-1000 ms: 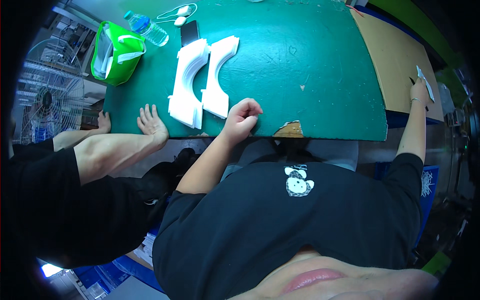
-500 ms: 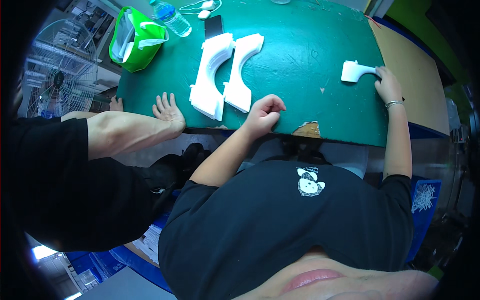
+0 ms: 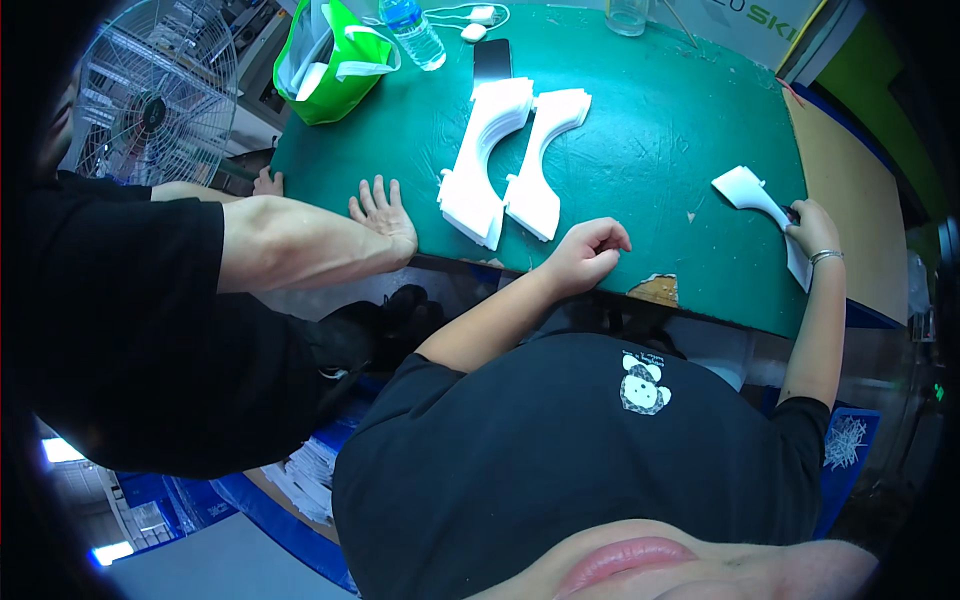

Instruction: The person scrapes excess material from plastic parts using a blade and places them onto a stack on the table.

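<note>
White arch-shaped piece [image 3: 742, 188] is clamped mid-length in the right grip [image 3: 816, 229], ends jutting to its left and near side; squeezing hard could crease it. The left grip [image 3: 588, 256] curls loosely, empty.

This looks like a workshop or a small factory floor: the big green worktable [image 3: 650, 150] has a scratched top and a chipped patch [image 3: 657, 290] baring wood at its front edge, and identical white curved pieces [image 3: 480, 165] stand stacked on it in batches. A blue bin [image 3: 832, 495] of thin white strips [image 3: 845, 443] sits at the right, more blue containers [image 3: 190, 505] lie at lower left, a large wire-caged fan [image 3: 152, 112] stands beyond, and a co-worker [image 3: 130, 330] shares the table
</note>
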Demonstrator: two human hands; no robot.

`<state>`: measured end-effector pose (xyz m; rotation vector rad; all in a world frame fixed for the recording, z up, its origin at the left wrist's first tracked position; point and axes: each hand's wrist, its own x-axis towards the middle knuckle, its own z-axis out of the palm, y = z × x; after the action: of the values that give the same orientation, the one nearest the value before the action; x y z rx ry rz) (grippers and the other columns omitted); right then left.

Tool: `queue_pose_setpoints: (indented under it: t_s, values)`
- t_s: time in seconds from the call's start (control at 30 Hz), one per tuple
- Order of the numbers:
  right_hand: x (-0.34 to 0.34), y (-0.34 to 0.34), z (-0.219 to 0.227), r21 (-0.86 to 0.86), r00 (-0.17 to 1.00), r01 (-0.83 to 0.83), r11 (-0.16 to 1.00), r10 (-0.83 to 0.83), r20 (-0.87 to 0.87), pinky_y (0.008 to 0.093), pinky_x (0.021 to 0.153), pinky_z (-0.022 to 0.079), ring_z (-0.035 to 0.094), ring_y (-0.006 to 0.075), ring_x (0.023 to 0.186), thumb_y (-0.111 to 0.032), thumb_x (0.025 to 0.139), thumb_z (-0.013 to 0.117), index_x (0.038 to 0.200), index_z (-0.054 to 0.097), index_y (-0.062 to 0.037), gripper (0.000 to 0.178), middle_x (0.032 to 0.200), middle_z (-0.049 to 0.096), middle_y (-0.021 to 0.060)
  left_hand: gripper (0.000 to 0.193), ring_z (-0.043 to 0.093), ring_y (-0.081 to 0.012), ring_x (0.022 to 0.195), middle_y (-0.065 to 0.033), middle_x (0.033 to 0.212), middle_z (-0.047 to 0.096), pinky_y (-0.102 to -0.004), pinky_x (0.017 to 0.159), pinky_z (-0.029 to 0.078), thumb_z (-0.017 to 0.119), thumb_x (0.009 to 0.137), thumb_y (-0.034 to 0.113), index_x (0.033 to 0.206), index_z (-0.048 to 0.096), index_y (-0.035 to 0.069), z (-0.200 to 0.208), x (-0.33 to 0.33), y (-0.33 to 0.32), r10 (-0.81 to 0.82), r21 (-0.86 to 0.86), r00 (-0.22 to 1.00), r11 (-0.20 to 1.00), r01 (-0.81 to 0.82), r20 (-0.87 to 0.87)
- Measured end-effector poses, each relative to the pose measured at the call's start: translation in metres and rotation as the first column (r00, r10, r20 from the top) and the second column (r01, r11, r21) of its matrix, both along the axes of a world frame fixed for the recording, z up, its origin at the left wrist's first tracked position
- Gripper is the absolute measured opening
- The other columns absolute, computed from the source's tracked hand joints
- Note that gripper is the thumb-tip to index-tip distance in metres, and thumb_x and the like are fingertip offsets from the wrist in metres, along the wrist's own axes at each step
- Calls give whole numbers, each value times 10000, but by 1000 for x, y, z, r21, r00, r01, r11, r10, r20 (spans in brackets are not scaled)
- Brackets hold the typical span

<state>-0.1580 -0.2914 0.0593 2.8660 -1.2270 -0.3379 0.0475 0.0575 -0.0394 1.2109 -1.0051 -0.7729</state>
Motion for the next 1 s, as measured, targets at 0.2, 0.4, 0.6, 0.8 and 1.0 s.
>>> queue_pose_setpoints:
  t_s: [0.2, 0.4, 0.6, 0.8, 1.0]
  values:
    - [-19, 41, 22, 118, 941, -4, 993, -37, 337, 367, 715, 480, 619, 296, 753, -131, 820, 669, 888, 603, -14, 151, 822, 649, 145, 113, 430, -51, 644, 24, 716, 496, -227, 573, 368, 570, 870, 102, 926, 586, 5, 16, -2, -2, -6, 150, 995, 989, -9, 99]
    - [1, 123, 48, 525, 784, -404, 749, -11, 620, 271, 678, 462, 564, 123, 728, -69, 808, 670, 918, 617, 9, 144, 780, 625, 62, 503, 609, -187, 749, -97, 836, 637, -322, 704, 493, 675, 848, 399, 1138, 594, -4, 43, 0, -29, -144, 355, 937, 935, 23, 318]
    - [19, 166, 28, 360, 754, -495, 791, 184, 631, 330, 777, 506, 633, 235, 812, -110, 804, 683, 980, 654, 4, 212, 880, 655, 102, 279, 627, -140, 795, -95, 943, 651, -277, 669, 490, 501, 979, 228, 1093, 573, -17, 53, -23, -23, -4, -39, 965, 999, -6, -261]
    - [6, 168, 36, 103, 590, -422, 901, 186, 785, 354, 876, 498, 585, 291, 1060, -94, 881, 571, 1099, 614, 6, 244, 1252, 497, 188, 300, 635, -144, 771, -99, 912, 652, -269, 654, 482, 461, 993, 224, 1140, 533, -27, 56, -31, -11, 79, 13, 985, 997, -78, -153]
    - [9, 190, 35, 267, 533, -508, 819, 55, 845, 313, 824, 491, 626, 258, 989, -103, 960, 473, 1093, 616, -12, 216, 1055, 625, 138, 267, 639, -158, 770, -121, 940, 648, -275, 670, 523, 473, 988, 174, 1137, 520, -42, 67, -44, 1, 25, -33, 976, 999, -32, -215]
